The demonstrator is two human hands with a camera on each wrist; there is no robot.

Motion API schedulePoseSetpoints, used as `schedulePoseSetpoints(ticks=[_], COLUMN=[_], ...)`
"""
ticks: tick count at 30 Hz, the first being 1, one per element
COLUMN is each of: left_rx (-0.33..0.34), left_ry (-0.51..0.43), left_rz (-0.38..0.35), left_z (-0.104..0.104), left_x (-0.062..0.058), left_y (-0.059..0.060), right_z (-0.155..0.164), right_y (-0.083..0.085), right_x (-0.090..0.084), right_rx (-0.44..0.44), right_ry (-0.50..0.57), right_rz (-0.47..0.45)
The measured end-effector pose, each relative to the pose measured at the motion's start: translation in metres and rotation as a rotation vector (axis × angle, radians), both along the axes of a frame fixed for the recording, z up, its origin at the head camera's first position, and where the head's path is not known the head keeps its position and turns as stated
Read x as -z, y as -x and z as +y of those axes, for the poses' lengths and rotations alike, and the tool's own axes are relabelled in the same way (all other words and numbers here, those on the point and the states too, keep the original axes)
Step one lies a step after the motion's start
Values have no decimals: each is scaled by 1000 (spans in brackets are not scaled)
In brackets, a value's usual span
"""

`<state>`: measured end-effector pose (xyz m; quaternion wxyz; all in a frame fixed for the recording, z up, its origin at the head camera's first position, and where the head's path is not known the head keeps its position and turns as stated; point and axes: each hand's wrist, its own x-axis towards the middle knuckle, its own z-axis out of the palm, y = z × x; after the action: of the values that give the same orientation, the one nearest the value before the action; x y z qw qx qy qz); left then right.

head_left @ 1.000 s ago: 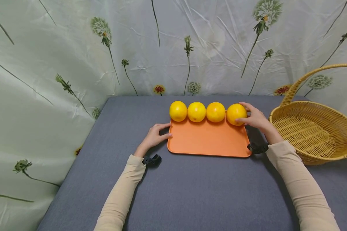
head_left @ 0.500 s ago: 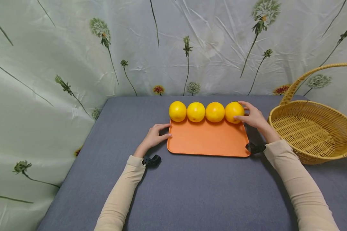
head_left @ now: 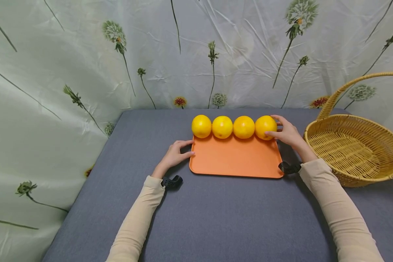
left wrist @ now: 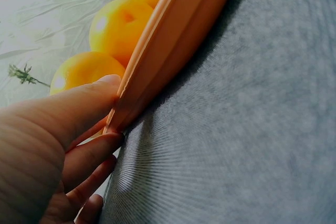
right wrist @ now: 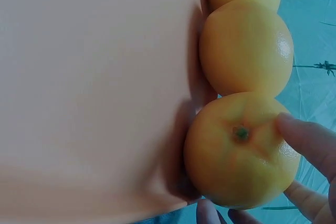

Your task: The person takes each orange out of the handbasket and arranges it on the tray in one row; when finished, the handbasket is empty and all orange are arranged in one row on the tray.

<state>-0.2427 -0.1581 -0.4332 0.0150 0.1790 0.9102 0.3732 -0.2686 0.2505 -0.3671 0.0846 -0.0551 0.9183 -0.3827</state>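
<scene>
Several yellow-orange oranges stand in a row along the far edge of an orange rectangular tray (head_left: 235,156). At the right end of that row, my right hand (head_left: 287,133) holds the last orange (head_left: 265,127), thumb on its near side and fingers round its outer side. The right wrist view shows the stem end of this held orange (right wrist: 241,150), right against its neighbour (right wrist: 247,48). My left hand (head_left: 174,154) pinches the tray's left rim. In the left wrist view the thumb (left wrist: 94,98) lies over the rim, with the fingers below on the outer side.
A woven basket (head_left: 347,156) with a tall handle stands to the right, close beside my right forearm. Grey-blue cloth (head_left: 229,214) covers the table. Behind it hangs a pale curtain (head_left: 190,65) printed with dandelions.
My right hand has shifted the end orange slightly left and back, up to the others in the row, and then stayed still. The left hand has kept its place on the tray.
</scene>
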Motion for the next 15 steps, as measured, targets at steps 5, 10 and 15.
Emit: schedulePoseSetpoints(ticks=[5,10,15], left_rx=[9,59,73], left_ry=[-3,-3,-19], left_rz=[-17,-42,-70], left_z=[-1,-5,-10], left_x=[-1,-6,-18], left_y=[1,4,8], right_z=[1,2,3], right_y=[0,-1,1], right_x=[-2,-8,-18], right_rx=[-11,-23,-33], right_ry=[13,20,-5], right_rz=[-22,-39,-48])
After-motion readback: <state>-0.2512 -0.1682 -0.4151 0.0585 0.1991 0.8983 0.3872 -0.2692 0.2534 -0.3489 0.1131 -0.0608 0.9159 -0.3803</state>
